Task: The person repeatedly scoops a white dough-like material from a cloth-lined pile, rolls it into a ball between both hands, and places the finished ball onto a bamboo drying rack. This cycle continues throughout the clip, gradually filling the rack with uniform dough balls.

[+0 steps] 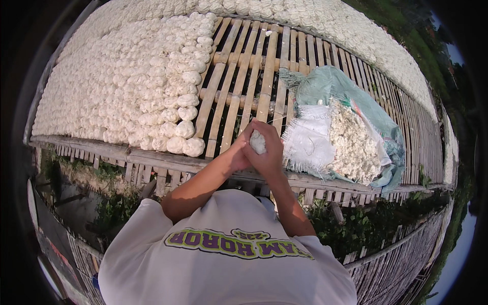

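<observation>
Both my hands are cupped together over the near edge of the bamboo rack [264,96]. Between my left hand [241,155] and my right hand [273,150] sits a pale lump of crumbly white pulp [258,142], pressed by the palms and fingers. Just right of my hands lies an opened sack [308,137] with loose white pulp [352,145] heaped in its mouth. To the left, rows of rounded white pulp balls [132,86] cover the slats; the closest ball [193,147] lies at the rack's front rail.
A greenish woven sack [328,84] is spread around the heaped pulp. More white balls [284,10] line a further rack at the back. The wooden front rail [112,148] runs just before my body. Green plants [373,222] grow below the rack, and another bamboo rack [396,249] stands at lower right.
</observation>
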`<action>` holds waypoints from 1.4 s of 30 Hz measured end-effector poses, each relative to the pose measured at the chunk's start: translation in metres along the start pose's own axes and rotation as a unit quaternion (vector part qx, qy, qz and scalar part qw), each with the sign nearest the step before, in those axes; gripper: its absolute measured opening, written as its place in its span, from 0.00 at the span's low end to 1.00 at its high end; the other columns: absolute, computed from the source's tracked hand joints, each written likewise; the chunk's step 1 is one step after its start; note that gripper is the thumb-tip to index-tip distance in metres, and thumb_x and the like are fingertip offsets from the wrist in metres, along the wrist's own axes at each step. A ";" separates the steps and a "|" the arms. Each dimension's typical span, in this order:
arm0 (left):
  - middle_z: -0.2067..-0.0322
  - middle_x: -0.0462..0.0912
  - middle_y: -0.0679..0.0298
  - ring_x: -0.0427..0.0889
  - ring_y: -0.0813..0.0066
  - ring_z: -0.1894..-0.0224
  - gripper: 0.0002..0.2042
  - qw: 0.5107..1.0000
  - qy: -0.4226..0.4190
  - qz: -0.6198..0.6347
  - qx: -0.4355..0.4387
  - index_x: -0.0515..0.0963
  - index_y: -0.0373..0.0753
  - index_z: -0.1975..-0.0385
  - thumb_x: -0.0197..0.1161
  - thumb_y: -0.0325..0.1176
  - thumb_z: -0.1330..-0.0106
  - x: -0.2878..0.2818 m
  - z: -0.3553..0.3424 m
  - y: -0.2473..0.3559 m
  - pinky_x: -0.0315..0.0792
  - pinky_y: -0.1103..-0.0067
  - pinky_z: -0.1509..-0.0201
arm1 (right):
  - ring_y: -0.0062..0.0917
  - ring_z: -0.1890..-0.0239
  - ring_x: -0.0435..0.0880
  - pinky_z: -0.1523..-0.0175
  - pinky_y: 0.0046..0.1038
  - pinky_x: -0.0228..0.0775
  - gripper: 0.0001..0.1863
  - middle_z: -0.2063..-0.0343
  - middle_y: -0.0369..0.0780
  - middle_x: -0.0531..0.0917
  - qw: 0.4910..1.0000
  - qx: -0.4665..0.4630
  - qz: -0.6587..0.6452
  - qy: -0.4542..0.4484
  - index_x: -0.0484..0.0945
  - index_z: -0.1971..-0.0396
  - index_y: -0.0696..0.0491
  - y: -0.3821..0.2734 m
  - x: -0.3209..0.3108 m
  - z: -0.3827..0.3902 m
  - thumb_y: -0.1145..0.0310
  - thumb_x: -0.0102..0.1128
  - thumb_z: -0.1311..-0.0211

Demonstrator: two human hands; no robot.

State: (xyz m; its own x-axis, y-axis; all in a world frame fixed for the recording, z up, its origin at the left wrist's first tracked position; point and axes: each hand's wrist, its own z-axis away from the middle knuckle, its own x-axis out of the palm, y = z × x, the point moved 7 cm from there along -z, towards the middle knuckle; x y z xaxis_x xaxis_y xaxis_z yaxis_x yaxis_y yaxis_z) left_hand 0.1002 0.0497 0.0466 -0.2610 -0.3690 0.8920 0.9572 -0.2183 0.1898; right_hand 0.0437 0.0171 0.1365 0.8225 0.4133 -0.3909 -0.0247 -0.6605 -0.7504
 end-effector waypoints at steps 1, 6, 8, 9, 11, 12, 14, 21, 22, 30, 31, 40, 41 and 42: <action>0.44 0.83 0.58 0.83 0.62 0.42 0.33 0.999 0.045 0.019 0.016 0.77 0.42 0.41 0.45 0.67 0.22 -0.006 0.000 0.002 0.74 0.63 0.34 | 0.29 0.55 0.89 0.48 0.30 0.80 0.20 0.55 0.42 0.89 0.998 0.036 -0.041 -0.009 0.83 0.48 0.57 0.006 0.002 0.001 0.72 0.76 0.40; 0.40 0.82 0.52 0.79 0.55 0.35 0.35 0.992 0.087 0.037 0.081 0.74 0.40 0.37 0.43 0.67 0.23 -0.017 0.010 0.010 0.68 0.58 0.27 | 0.26 0.50 0.85 0.44 0.31 0.77 0.21 0.52 0.41 0.86 0.948 0.252 -0.183 0.071 0.79 0.45 0.58 0.027 0.019 0.019 0.72 0.73 0.38; 0.44 0.84 0.53 0.81 0.56 0.37 0.33 0.997 0.016 0.070 0.033 0.75 0.41 0.39 0.41 0.66 0.21 -0.009 0.012 0.007 0.70 0.59 0.29 | 0.26 0.48 0.84 0.43 0.31 0.77 0.22 0.50 0.42 0.85 0.968 0.180 -0.173 0.030 0.80 0.46 0.59 0.014 0.022 0.015 0.72 0.74 0.40; 0.47 0.85 0.52 0.81 0.54 0.40 0.32 0.997 -0.006 0.077 0.012 0.76 0.40 0.43 0.39 0.64 0.19 -0.006 0.014 0.007 0.72 0.60 0.31 | 0.26 0.48 0.83 0.42 0.31 0.76 0.22 0.49 0.43 0.84 0.962 0.181 -0.202 0.022 0.80 0.47 0.59 0.014 0.021 0.013 0.72 0.74 0.40; 0.46 0.85 0.53 0.81 0.54 0.39 0.34 0.997 0.043 0.062 0.027 0.77 0.40 0.43 0.38 0.66 0.20 -0.011 0.020 0.009 0.72 0.60 0.32 | 0.27 0.51 0.84 0.44 0.30 0.76 0.17 0.51 0.43 0.86 0.978 0.120 -0.166 0.024 0.82 0.51 0.59 0.003 0.015 0.008 0.75 0.73 0.40; 0.45 0.84 0.53 0.81 0.54 0.39 0.35 0.995 0.077 0.055 0.030 0.77 0.40 0.43 0.38 0.67 0.21 -0.013 0.024 0.007 0.72 0.61 0.32 | 0.27 0.52 0.85 0.45 0.29 0.77 0.16 0.54 0.43 0.87 0.982 0.104 -0.160 -0.011 0.82 0.52 0.59 -0.002 0.019 0.006 0.76 0.73 0.40; 0.42 0.83 0.53 0.79 0.55 0.37 0.37 0.988 0.085 0.122 0.052 0.77 0.39 0.40 0.40 0.68 0.24 -0.011 0.032 0.007 0.70 0.62 0.29 | 0.27 0.56 0.86 0.47 0.29 0.77 0.14 0.58 0.42 0.88 0.983 0.106 -0.146 -0.032 0.83 0.53 0.59 -0.010 0.026 0.006 0.78 0.71 0.38; 0.46 0.83 0.53 0.82 0.54 0.44 0.35 0.995 0.087 -0.015 0.053 0.79 0.41 0.44 0.42 0.69 0.26 -0.007 0.052 0.016 0.73 0.62 0.34 | 0.28 0.57 0.88 0.48 0.30 0.79 0.12 0.63 0.42 0.88 0.990 0.070 -0.118 0.001 0.83 0.54 0.59 -0.043 0.027 0.007 0.76 0.70 0.36; 0.47 0.84 0.54 0.82 0.55 0.44 0.35 0.997 0.051 0.038 0.035 0.79 0.41 0.45 0.42 0.68 0.25 -0.002 0.053 0.014 0.74 0.61 0.34 | 0.29 0.57 0.88 0.48 0.31 0.79 0.12 0.62 0.42 0.88 0.991 0.049 -0.125 0.009 0.83 0.54 0.59 -0.046 0.024 0.004 0.76 0.70 0.36; 0.40 0.82 0.47 0.80 0.52 0.36 0.39 0.989 0.052 0.077 0.118 0.77 0.36 0.44 0.42 0.71 0.25 -0.001 0.068 0.027 0.72 0.58 0.29 | 0.32 0.53 0.88 0.47 0.34 0.80 0.13 0.61 0.43 0.88 0.987 0.084 -0.134 -0.013 0.85 0.55 0.58 -0.049 0.043 0.007 0.72 0.74 0.39; 0.41 0.82 0.47 0.80 0.52 0.36 0.39 0.995 0.048 0.042 0.082 0.77 0.36 0.44 0.42 0.71 0.25 0.000 0.069 0.025 0.72 0.57 0.29 | 0.32 0.54 0.88 0.47 0.35 0.80 0.13 0.61 0.43 0.88 0.988 0.050 -0.144 -0.010 0.85 0.56 0.58 -0.054 0.041 0.005 0.72 0.74 0.39; 0.44 0.84 0.46 0.82 0.45 0.41 0.35 0.983 0.061 0.088 0.146 0.77 0.36 0.45 0.44 0.66 0.24 -0.003 0.080 0.031 0.71 0.55 0.30 | 0.29 0.57 0.87 0.48 0.28 0.77 0.09 0.61 0.41 0.88 0.990 0.070 -0.117 -0.030 0.84 0.57 0.58 -0.060 0.054 0.010 0.79 0.69 0.37; 0.46 0.85 0.48 0.83 0.48 0.41 0.34 0.988 0.065 0.069 0.120 0.79 0.36 0.47 0.44 0.66 0.23 -0.006 0.080 0.030 0.73 0.55 0.31 | 0.28 0.56 0.87 0.46 0.28 0.76 0.09 0.59 0.42 0.87 0.992 0.008 -0.121 -0.046 0.85 0.54 0.58 -0.067 0.053 0.007 0.74 0.68 0.32; 0.47 0.85 0.49 0.83 0.49 0.42 0.34 0.992 0.058 0.052 0.103 0.79 0.37 0.47 0.44 0.66 0.23 -0.006 0.079 0.030 0.73 0.55 0.32 | 0.28 0.56 0.86 0.46 0.29 0.76 0.09 0.58 0.41 0.87 0.982 0.070 -0.173 -0.026 0.85 0.54 0.58 -0.059 0.052 0.008 0.72 0.68 0.31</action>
State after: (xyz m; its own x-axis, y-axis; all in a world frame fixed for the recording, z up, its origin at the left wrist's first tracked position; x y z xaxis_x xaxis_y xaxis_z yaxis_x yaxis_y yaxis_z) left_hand 0.1406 0.1172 0.0794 -0.1604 -0.4831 0.8608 0.9818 0.0120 0.1897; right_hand 0.0833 0.0828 0.1561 0.7657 0.6313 -0.1230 0.1708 -0.3840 -0.9074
